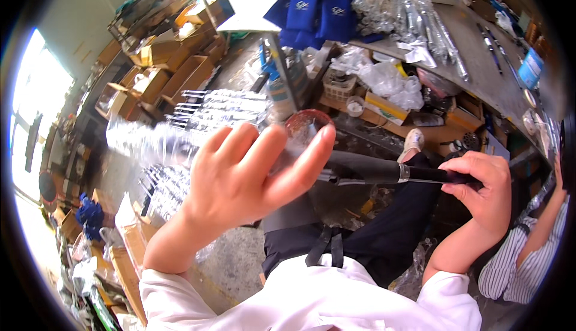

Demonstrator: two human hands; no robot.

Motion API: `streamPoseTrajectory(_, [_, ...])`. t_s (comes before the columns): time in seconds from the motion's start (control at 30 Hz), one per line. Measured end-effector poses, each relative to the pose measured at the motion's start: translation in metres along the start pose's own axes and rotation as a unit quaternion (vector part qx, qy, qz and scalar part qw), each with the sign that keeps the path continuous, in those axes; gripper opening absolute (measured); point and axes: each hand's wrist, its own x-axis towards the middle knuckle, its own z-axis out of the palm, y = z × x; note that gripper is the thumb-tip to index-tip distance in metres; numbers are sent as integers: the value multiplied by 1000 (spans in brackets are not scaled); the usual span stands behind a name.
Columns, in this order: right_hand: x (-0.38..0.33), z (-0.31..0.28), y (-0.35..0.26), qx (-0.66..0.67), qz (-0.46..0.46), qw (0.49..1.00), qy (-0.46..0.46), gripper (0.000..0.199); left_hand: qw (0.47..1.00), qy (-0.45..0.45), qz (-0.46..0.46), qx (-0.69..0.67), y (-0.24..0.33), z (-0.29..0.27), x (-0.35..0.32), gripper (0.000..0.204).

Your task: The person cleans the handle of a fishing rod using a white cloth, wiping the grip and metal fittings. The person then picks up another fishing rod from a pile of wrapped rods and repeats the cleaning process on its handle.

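Observation:
A dark folded umbrella [369, 169] lies crosswise in front of me, with a silvery ring near its glossy black handle. My right hand [487, 181] is closed on the handle end, thumb and fingers pinching it. Over the umbrella's other part sits my left hand [234, 187], its fingers curled over and their tips hidden, while the thumb sticks out to the right. Greyish film shows between that thumb and forefinger. Beyond the left hand, a clear plastic sleeve [150, 142] extends leftward; whether it covers the umbrella's end cannot be made out.
Silvery wrapped umbrellas [228, 108] are stacked at left, near cardboard boxes [150, 82]. A workbench [447, 22] at back right bears blue cloth [318, 10] and more wrapped umbrellas [414, 16]. Below stands a reddish bucket [309, 118]. Another person's striped sleeve [510, 265] is close at right.

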Motion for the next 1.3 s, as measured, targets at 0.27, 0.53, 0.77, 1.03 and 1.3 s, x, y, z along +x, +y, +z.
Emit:
streamPoseTrajectory(0.27, [40, 31, -6, -150, -223, 958, 103, 27, 883, -264, -252, -294, 52, -45, -52, 44])
streamPoseTrajectory(0.53, [34, 77, 16, -94, -171, 949, 250, 29, 489, -186, -489, -698, 108, -19, -75, 43])
streamPoseTrajectory(0.77, [-11, 126, 26, 404, 99, 897, 152, 13, 180, -79, -458, -867, 119, 20, -74, 42])
streamPoseTrajectory(1.03, [-19, 166, 16, 622, 161, 763, -64, 35, 134, -55, -428, -892, 113, 43, -79, 48])
streamPoseTrajectory(1.3, [0, 184, 8, 630, 140, 764, -18, 22, 130, -50, -405, -904, 101, 51, -95, 55])
